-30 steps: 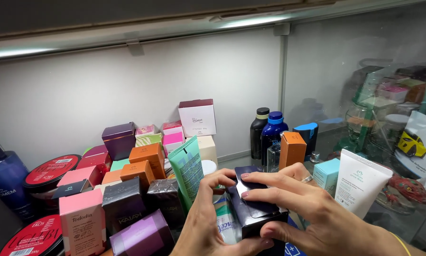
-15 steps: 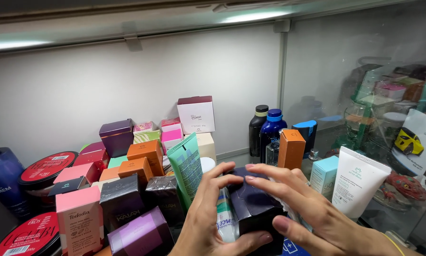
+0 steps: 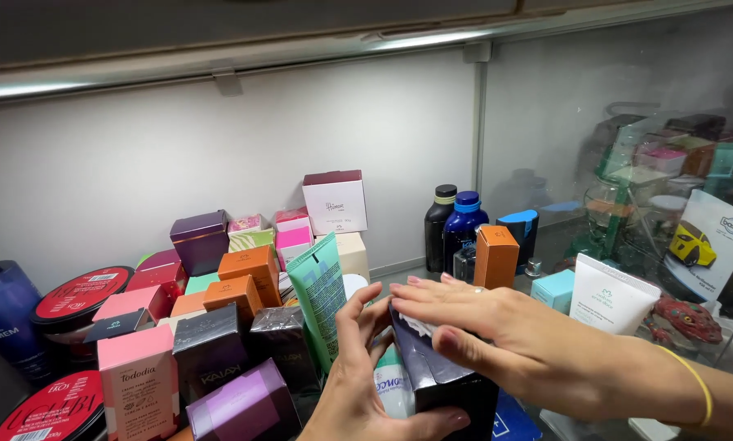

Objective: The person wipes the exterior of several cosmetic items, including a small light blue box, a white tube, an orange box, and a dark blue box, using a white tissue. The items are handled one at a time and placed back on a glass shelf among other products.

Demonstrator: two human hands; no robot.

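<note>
White wall behind, crowded shelf below: the left hand (image 3: 358,384) grips a dark box (image 3: 444,367) near the front, the right hand (image 3: 497,327) lying flat on its top. A shove could topple the green tube (image 3: 322,298) just beside it.

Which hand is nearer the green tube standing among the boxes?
Left. The left hand is right beside the green tube, its fingers close to the tube's lower edge. The right hand lies over the dark box, farther to the tube's right.
</note>
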